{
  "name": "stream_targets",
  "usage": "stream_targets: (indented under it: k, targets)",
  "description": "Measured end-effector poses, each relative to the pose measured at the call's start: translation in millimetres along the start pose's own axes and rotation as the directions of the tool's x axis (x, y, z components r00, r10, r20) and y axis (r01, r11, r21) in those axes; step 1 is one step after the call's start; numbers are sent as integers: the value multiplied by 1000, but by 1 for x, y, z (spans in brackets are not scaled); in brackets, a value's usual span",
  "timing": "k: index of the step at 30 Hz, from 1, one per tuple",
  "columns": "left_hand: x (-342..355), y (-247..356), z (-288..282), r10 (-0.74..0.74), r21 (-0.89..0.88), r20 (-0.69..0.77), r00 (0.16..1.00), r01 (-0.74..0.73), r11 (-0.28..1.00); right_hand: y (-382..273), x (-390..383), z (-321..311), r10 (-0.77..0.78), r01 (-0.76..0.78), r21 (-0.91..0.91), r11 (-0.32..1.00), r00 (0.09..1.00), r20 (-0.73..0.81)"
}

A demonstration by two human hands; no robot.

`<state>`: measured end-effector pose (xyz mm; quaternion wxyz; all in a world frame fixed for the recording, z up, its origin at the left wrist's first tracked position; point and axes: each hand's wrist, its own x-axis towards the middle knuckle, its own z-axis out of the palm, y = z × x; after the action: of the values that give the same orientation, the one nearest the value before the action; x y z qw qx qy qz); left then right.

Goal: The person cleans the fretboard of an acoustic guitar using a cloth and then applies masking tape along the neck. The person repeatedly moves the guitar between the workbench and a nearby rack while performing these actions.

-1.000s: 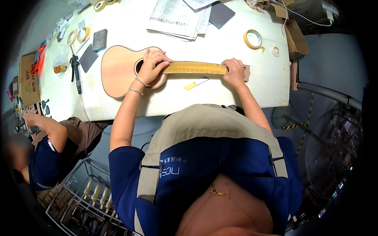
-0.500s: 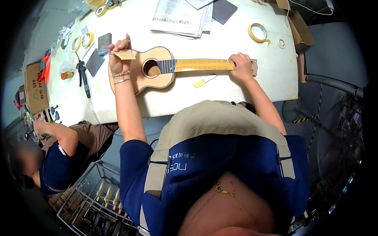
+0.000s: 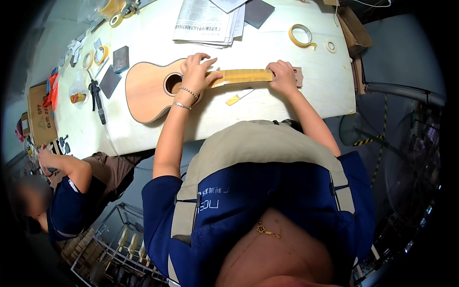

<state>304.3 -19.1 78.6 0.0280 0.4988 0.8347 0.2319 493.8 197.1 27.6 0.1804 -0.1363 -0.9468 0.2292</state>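
A small wooden ukulele (image 3: 148, 91) lies face up on the table, its round sound hole showing and its headstock (image 3: 299, 76) to the right. Yellow tape (image 3: 246, 75) covers most of its fretboard. My left hand (image 3: 195, 75) rests across the neck where it meets the body, fingers spread and thumb on the tape's left end. What lies beneath that palm is hidden. Near the headstock, my right hand (image 3: 283, 75) is closed around the neck. In front of the neck lies a small cutter (image 3: 238, 97) with a yellow handle.
On the white table (image 3: 267, 105) are newspapers (image 3: 203, 24), a dark flat sheet (image 3: 258, 13), tape rolls (image 3: 301, 36) and grey abrasive blocks (image 3: 120, 59). A black air gun (image 3: 97, 98) with a hose lies left. A co-worker (image 3: 71, 191) sits at lower left, beside a metal rack (image 3: 122, 248).
My left hand has moved right, from the ukulele's body to its neck. The tan strip it held is out of sight. My right hand keeps hold of the neck.
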Motion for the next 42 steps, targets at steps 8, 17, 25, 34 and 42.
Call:
stream_targets:
  k: [8,17,25,34,42]
  targets:
    - [-3,15,-6,-202,-216,140,969,229,949,-1,-3,-2,-13,16,59,998,999,-53]
    - [35,85,-65,-205,58,380,902,198,979,5,-4,4,-33,33,10,999,999,-23]
    - [25,109,-224,-205,-467,-318,926,35,883,2,2,-8,30,-41,76,996,989,142]
    - [17,136,0,-342,-921,111,933,226,317,-78,-8,-80,333,-213,973,85,927,174]
    - [26,175,49,-133,-839,225,965,261,478,63,-88,-102,788,-280,856,436,578,-212]
